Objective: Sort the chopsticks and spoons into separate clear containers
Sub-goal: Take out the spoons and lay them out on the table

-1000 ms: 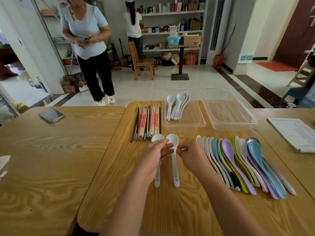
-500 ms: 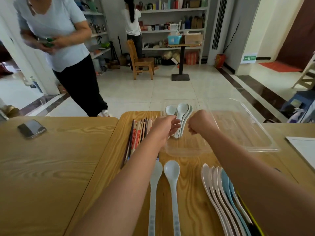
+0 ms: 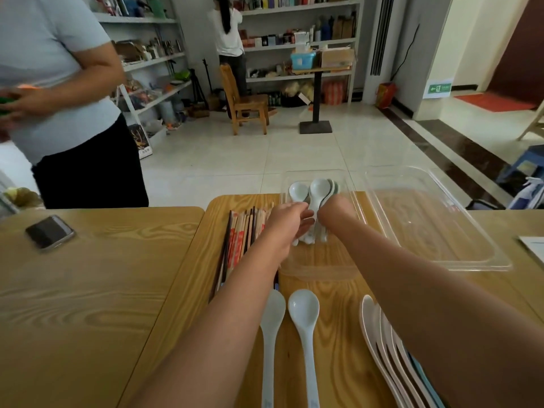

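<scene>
Several white spoons (image 3: 319,188) lie in the left clear container (image 3: 318,269) at the table's far edge. Both my hands reach into it. My left hand (image 3: 290,223) touches the spoon handles with loosely extended fingers. My right hand (image 3: 335,212) is curled over the same handles, and its fingertips are hidden. A bundle of chopsticks (image 3: 238,240) lies left of that container, partly under my left forearm. The right clear container (image 3: 441,231) holds nothing. Two white spoons (image 3: 304,316) lie side by side on the table between my forearms.
A row of overlapping spoons (image 3: 379,334) lies at the lower right, partly under my right arm. A phone (image 3: 49,232) rests on the left table. A person (image 3: 59,113) stands close behind that table. A sheet of paper (image 3: 534,245) lies at the right edge.
Both hands left the two white spoons on the table and reached forward into the left container, onto the spoons there. The view tilted up and moved closer to the containers.
</scene>
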The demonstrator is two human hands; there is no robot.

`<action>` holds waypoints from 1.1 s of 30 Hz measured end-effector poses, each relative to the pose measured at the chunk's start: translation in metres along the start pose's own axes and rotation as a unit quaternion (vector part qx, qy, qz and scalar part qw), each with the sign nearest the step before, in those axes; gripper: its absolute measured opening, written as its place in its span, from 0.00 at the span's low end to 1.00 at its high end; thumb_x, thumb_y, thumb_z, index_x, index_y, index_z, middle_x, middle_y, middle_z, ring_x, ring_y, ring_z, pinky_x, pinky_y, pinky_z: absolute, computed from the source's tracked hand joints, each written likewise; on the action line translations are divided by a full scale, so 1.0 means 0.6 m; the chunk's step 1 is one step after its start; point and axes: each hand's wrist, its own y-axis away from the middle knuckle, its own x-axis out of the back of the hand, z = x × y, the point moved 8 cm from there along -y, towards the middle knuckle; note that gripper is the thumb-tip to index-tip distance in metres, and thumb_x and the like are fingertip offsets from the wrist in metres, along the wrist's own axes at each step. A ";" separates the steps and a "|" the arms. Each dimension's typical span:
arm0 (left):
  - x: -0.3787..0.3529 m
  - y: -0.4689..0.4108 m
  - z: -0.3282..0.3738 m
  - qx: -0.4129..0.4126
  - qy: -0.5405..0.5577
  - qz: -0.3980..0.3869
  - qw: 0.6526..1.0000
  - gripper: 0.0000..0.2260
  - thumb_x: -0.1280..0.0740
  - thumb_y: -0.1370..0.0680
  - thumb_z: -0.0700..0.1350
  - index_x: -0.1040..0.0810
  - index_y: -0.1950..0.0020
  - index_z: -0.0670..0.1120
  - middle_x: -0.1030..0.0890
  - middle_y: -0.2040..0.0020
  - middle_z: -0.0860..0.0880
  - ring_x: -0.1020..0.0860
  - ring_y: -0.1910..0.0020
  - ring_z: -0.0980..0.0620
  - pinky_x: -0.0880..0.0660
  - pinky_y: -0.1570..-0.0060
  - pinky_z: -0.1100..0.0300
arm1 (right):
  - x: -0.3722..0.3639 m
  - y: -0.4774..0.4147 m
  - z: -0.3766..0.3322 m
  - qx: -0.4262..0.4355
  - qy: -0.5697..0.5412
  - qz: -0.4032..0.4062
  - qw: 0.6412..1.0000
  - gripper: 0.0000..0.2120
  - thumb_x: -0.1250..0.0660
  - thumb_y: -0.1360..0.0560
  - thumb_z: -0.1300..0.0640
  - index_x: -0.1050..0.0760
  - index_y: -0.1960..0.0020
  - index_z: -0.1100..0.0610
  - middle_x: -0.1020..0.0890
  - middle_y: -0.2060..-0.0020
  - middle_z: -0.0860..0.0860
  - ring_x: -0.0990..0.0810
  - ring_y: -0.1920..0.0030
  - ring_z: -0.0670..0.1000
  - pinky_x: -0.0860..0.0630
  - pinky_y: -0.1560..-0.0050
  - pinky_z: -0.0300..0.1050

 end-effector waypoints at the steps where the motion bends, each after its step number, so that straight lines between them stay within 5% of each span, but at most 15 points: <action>1: 0.001 0.003 0.001 0.000 0.003 -0.001 1.000 0.12 0.38 0.17 0.43 0.23 0.37 0.40 0.17 0.46 0.42 0.17 0.47 0.46 0.20 0.50 0.59 | 0.006 0.003 0.002 0.000 -0.014 0.005 1.000 0.10 0.40 0.22 0.65 0.26 0.42 0.64 0.21 0.58 0.56 0.19 0.55 0.55 0.23 0.60 0.45; 5: -0.006 0.028 0.009 0.002 0.028 -0.011 1.000 0.11 0.39 0.17 0.42 0.24 0.37 0.39 0.17 0.45 0.40 0.18 0.52 0.48 0.21 0.51 0.60 | 0.040 0.030 0.016 0.011 -0.039 0.034 0.999 0.09 0.41 0.24 0.67 0.27 0.45 0.64 0.25 0.65 0.54 0.21 0.62 0.55 0.27 0.70 0.42; 10: -0.021 0.089 0.028 -0.017 0.038 -0.035 0.999 0.11 0.39 0.17 0.41 0.24 0.39 0.38 0.19 0.48 0.41 0.20 0.58 0.50 0.23 0.57 0.63 | 0.095 0.110 0.028 0.031 -0.072 0.056 0.995 0.04 0.40 0.28 0.67 0.28 0.60 0.63 0.22 0.65 0.58 0.19 0.60 0.59 0.25 0.63 0.45; 15: 0.015 0.201 0.010 -0.033 0.095 -0.059 0.993 0.08 0.38 0.17 0.41 0.22 0.44 0.40 0.17 0.46 0.40 0.18 0.52 0.48 0.22 0.51 0.59 | 0.097 0.217 0.070 0.020 -0.185 0.027 0.982 0.05 0.34 0.27 0.64 0.23 0.60 0.66 0.23 0.74 0.55 0.24 0.75 0.54 0.25 0.70 0.46; 20: 0.104 0.317 -0.070 -0.040 0.107 -0.015 0.993 0.10 0.40 0.16 0.42 0.20 0.42 0.41 0.15 0.46 0.41 0.17 0.47 0.46 0.20 0.48 0.57 | 0.016 0.404 0.083 0.050 -0.278 -0.062 0.957 0.10 0.32 0.24 0.60 0.21 0.59 0.66 0.25 0.73 0.55 0.28 0.71 0.52 0.31 0.67 0.46; 26: 0.173 0.379 -0.168 -0.004 0.086 0.050 0.995 0.10 0.40 0.17 0.41 0.21 0.41 0.41 0.15 0.48 0.43 0.17 0.46 0.47 0.22 0.51 0.58 | -0.096 0.492 0.085 0.045 -0.232 -0.137 0.962 0.13 0.33 0.22 0.56 0.25 0.65 0.59 0.27 0.73 0.51 0.28 0.72 0.49 0.31 0.68 0.44; 33: 0.189 0.383 -0.173 -0.009 0.017 0.071 0.997 0.09 0.37 0.18 0.43 0.22 0.40 0.49 0.21 0.36 0.49 0.24 0.35 0.52 0.30 0.32 0.55 | -0.114 0.499 0.062 0.066 -0.173 -0.108 0.977 0.09 0.34 0.21 0.55 0.21 0.56 0.58 0.23 0.70 0.49 0.26 0.72 0.46 0.33 0.72 0.39</action>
